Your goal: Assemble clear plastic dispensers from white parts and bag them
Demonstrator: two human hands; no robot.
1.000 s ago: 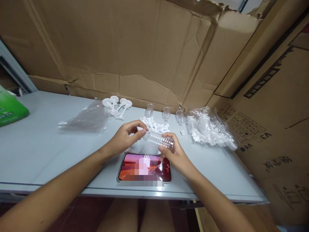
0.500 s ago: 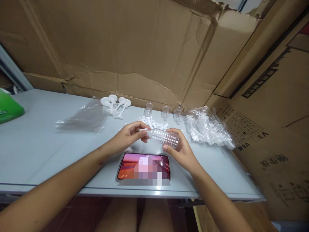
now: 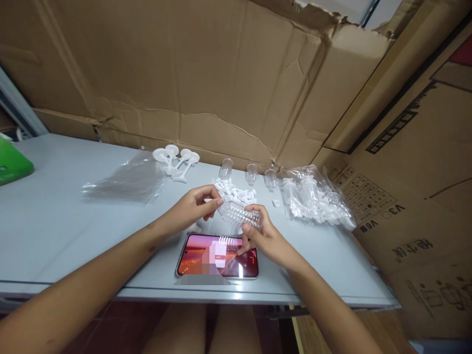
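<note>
A clear ribbed plastic tube (image 3: 238, 215) lies slanted between my two hands, above a phone (image 3: 217, 256) with a lit screen. My right hand (image 3: 258, 228) grips its right end between thumb and fingers. At the tube's left end, my left hand (image 3: 206, 202) pinches something too small to make out. Just behind the tube is a heap of small white plastic pieces (image 3: 236, 191). Clear ribbed cups (image 3: 252, 173) stand in a row farther back.
White pieces with round discs (image 3: 177, 160) lie by a flat clear bag (image 3: 123, 184) at left. A filled clear bag (image 3: 319, 201) sits at right. A green object (image 3: 14, 162) is far left. Cardboard (image 3: 165, 73) walls the back and right side.
The tube and my right hand have moved left and slightly down, nearer the phone. My right fingers have shifted on the tube. My left hand has hardly moved.
</note>
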